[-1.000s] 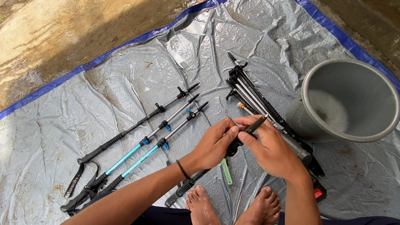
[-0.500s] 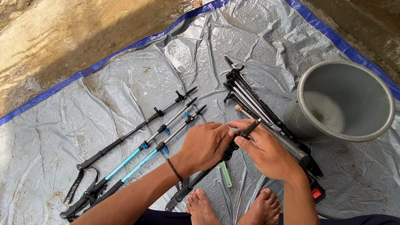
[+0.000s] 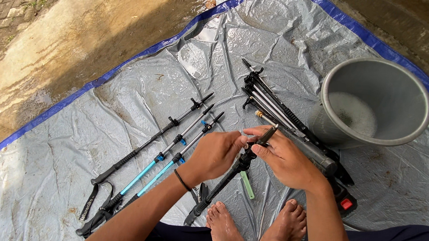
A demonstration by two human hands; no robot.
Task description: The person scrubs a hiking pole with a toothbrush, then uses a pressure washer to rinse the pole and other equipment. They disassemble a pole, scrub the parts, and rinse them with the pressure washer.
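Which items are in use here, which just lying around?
In use:
- black trekking pole, held by both hands: left hand, right hand

Lying about:
- three poles on the tarp
- bundle of poles
- grey bucket
- green stick

Bare arms, no sleeves in view. Thin dark band (image 3: 180,180) round the left wrist, nothing on the right. Left hand (image 3: 215,154) & right hand (image 3: 285,158) ungloved. Bare feet (image 3: 256,226), dark trousers (image 3: 176,240) at bottom edge.
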